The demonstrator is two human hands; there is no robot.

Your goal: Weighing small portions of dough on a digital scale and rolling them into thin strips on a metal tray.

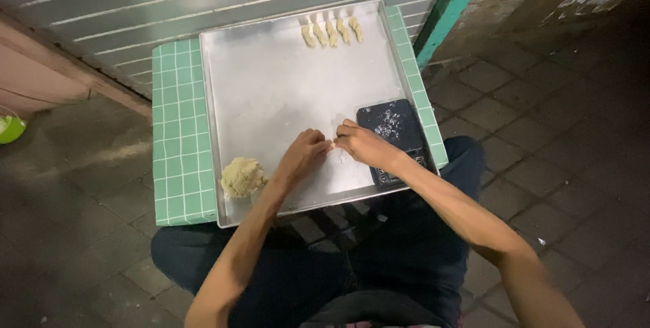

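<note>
A: Dough lump (pixel 243 178) position?
B: Lower left of metal tray (pixel 271 84), just left of left hand (pixel 302 155).
A: Hands?
B: Left hand and right hand (pixel 363 145) meet at frame centre, fingertips pinching a small dough piece (pixel 333 144). Shaped pieces (pixel 332 32) upper right.

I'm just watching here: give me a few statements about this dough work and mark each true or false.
1. Both hands meet over the metal tray. True: the left hand and right hand pinch a small bit of dough between them.
2. The dough lump sits at the tray's far right corner. False: it lies at the near left corner.
3. Shaped pieces stand in a row along the far edge. True.
4. The black scale is beside the tray on the floor. False: it rests on the tray's right side.
5. The cloth under the tray is red. False: it is green with white checks.
</note>
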